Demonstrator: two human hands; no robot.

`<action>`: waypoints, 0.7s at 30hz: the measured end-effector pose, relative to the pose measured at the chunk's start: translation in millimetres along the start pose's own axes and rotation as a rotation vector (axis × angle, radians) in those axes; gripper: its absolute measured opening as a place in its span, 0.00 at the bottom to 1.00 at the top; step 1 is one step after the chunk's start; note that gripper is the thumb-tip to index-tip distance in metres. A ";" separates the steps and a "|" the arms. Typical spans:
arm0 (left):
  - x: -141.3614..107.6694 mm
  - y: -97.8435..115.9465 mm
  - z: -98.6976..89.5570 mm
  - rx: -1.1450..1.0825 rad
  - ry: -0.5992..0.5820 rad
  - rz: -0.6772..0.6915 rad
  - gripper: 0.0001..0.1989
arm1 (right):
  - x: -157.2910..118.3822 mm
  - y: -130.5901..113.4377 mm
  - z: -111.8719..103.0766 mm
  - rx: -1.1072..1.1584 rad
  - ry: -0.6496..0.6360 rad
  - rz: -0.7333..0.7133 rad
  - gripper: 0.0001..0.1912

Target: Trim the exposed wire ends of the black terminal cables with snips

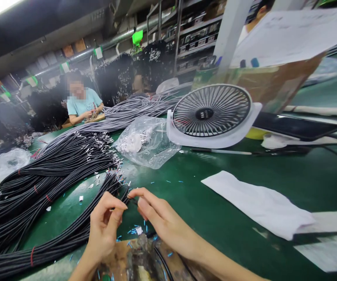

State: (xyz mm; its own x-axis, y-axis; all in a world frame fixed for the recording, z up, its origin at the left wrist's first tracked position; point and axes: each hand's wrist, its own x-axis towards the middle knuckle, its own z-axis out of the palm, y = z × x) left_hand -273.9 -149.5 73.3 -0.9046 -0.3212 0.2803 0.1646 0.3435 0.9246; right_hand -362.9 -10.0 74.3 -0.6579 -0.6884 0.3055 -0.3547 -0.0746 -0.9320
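From where I stand, everything seems to gather round the near bundle of black cables (69,234), the task's thing, which curves across the green tabletop (192,203) to the worker's fingers. Its stripped ends all point one way, probably so that each can be found easily, and a red tie (32,256) keeps the lengths together farther back.

At the tip of that bundle, the left hand (105,224) has thumb and forefinger pinched; whether a wire lies between them, I can't tell. Just beside the tip, the right hand (162,218) has its fingertips narrowed at a single black cable (134,201), apparently gripping it close to its end for control. The hands face each other nearly touching, which suits such thin stuff.

Nearer the worker than the bundle's tip sits a dark fixture (142,257) on a wooden board (117,253), central, presumably to be within both hands' reach. Blue scraps (146,226) lie between board and tip.

Beyond the bundle lie more tied black cables (39,179), and past its tip a clear plastic bag (149,146) keeps small white pieces together. To the bag's side of the bundle, farther right, a white fan (211,113) leans back, perhaps to send air over the bench.
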 end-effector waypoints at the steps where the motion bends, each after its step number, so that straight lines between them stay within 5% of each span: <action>1: -0.5 0.3 0.5 0.013 0.014 0.006 0.16 | -1.2 -1.0 -0.1 -0.015 0.020 -0.012 0.17; 16: 5.6 -3.3 4.0 0.139 -0.114 -0.014 0.19 | -2.2 8.7 -0.4 -0.170 0.201 -0.311 0.09; 21: 6.7 -3.0 1.7 0.228 -0.091 0.085 0.17 | 2.3 4.1 -1.1 -0.053 0.125 -0.138 0.12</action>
State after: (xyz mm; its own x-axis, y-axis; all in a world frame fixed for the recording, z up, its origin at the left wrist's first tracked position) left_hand -281.1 -151.2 72.0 -0.9247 -0.2050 0.3210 0.1584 0.5593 0.8137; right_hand -366.6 -11.2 71.5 -0.6767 -0.5793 0.4543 -0.4796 -0.1213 -0.8690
